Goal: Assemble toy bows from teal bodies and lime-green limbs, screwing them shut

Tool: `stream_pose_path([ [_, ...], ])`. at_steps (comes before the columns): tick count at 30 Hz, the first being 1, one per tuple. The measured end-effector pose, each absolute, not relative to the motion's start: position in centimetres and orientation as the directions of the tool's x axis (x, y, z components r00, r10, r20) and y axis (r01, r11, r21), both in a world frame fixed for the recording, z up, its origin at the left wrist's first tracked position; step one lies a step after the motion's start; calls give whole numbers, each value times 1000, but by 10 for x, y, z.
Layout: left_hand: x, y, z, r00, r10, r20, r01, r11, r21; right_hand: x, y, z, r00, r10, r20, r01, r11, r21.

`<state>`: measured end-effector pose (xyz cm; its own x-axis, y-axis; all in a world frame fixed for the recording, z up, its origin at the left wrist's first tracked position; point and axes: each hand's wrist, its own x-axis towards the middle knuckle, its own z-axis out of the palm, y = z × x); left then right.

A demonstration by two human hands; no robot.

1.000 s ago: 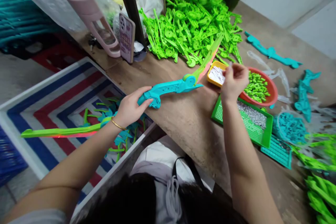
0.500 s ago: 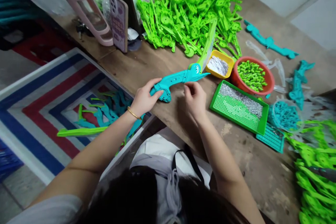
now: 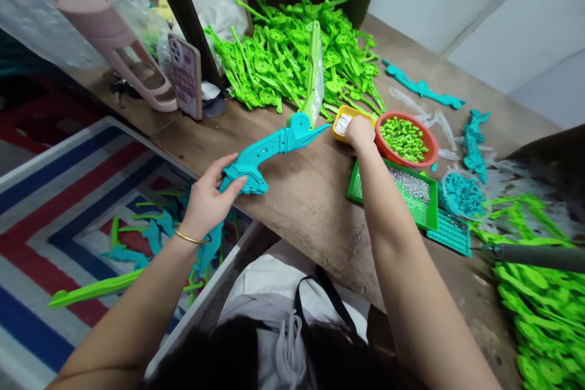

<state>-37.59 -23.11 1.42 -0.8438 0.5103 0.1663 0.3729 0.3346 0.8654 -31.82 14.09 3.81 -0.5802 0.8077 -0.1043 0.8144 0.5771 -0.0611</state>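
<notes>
My left hand (image 3: 208, 204) grips a turquoise plastic toy (image 3: 267, 149) by its thick lower end, thumb on top. A long green blade (image 3: 314, 76) with a clear, shiny side stands up from its round joint. A pointed turquoise tip reaches right, close to a small yellow tray (image 3: 340, 134). My right hand (image 3: 361, 131) is down at this tray, over small white pieces (image 3: 343, 123); its fingertips are hidden. Beside it stands a red bowl (image 3: 429, 149) of short green parts. Under my right forearm lies a green perforated tray (image 3: 351, 186) with small silvery parts.
Behind is a large heap of green parts (image 3: 274, 67). A phone (image 3: 185, 76) and pink tumbler (image 3: 91, 18) stand left. Right are loose turquoise parts (image 3: 475, 143), a clear tub (image 3: 464, 195) and more green parts (image 3: 548, 317). A striped-lined bin (image 3: 68, 195) sits below left.
My right hand has moved from beside the toy to the yellow tray. The toy stays in my left hand; the white mark on its round joint no longer shows. The view has shifted.
</notes>
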Motion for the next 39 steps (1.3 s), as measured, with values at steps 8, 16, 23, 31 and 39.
stream_pose_path([
  [8,-377,-224,12,-830,537,150,371,333,867,-313,151,37,-562,809,-172,827,556,-82],
  [16,-378,-219,4,-831,537,143,357,318,878,-290,122,61,-607,786,117,740,612,-278],
  [23,-361,-208,16,-793,564,230,478,343,809,-269,-1,65,-804,538,253,210,655,-726],
  [31,-344,-207,26,-744,578,336,588,326,740,-266,-32,67,-780,584,226,364,716,-596],
  [39,-328,-212,28,-702,587,404,673,360,646,-255,-38,78,-786,576,222,429,769,-475],
])
